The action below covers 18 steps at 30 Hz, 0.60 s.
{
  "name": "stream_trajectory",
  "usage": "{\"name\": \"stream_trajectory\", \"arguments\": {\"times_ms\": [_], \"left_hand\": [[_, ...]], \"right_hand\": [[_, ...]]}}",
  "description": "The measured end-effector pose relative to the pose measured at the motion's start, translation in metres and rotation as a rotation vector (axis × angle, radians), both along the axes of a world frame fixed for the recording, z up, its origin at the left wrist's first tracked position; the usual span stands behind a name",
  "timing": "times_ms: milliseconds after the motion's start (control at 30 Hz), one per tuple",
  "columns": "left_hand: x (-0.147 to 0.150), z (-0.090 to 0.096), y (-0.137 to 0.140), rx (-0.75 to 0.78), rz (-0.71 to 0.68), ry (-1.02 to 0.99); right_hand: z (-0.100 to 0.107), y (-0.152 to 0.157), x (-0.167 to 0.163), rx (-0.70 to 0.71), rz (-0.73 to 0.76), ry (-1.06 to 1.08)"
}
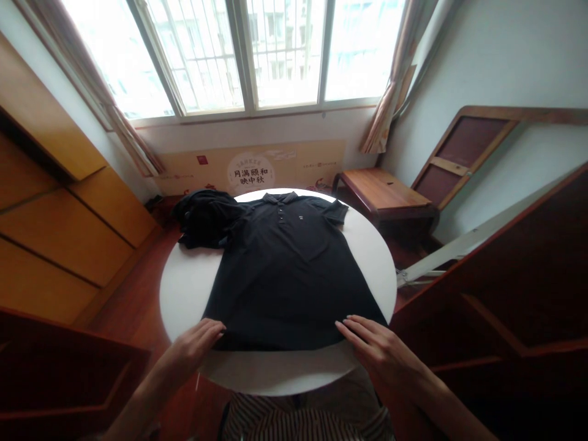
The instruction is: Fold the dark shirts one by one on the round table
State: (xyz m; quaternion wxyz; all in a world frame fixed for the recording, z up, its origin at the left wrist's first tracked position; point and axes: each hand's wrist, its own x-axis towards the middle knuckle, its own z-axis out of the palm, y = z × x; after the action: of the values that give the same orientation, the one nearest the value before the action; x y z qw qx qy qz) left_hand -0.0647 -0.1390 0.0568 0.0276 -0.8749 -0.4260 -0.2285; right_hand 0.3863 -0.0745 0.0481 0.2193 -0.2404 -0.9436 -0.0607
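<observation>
A black short-sleeved polo shirt (pixel 289 269) lies spread out flat, front up, with its collar toward the window and its hem toward me. At the hem's left corner, my left hand (pixel 197 340) has its fingers pressed together on the cloth, closed on the edge. My right hand (pixel 374 343) holds the hem near its right corner, fingers over the top and the thumb hidden. Beneath the shirt is a round white table (pixel 184 294). A bunched heap of black clothing (pixel 206 217) lies at the table's far left, overlapping the shirt's left sleeve area.
Beyond the table, a printed cardboard panel (pixel 184 168) leans under the window. A low wooden side table (pixel 386 190) stands at the back right. Dark wooden panels (pixel 514 306) flank me on the right, and orange-brown cabinets (pixel 68 233) line the left wall.
</observation>
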Motion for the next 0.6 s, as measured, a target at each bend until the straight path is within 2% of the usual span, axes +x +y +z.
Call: {"name": "stream_trajectory", "arguments": {"times_ms": [133,300,467,600], "left_hand": [[0.005,-0.007,0.006,0.077,0.169,-0.099],[-0.002,-0.013,0.005,-0.019,0.126,-0.054],[-0.009,-0.014,-0.001,0.069,0.155,-0.078],[-0.01,-0.009,-0.003,0.085,0.2,-0.124]], "right_hand": [[0.004,-0.002,-0.021,-0.024,-0.015,0.011],[0.004,-0.004,-0.041,-0.055,0.014,0.023],[-0.002,-0.008,-0.061,-0.058,-0.025,-0.019],[-0.006,0.0,-0.058,0.001,-0.217,-0.006]]}}
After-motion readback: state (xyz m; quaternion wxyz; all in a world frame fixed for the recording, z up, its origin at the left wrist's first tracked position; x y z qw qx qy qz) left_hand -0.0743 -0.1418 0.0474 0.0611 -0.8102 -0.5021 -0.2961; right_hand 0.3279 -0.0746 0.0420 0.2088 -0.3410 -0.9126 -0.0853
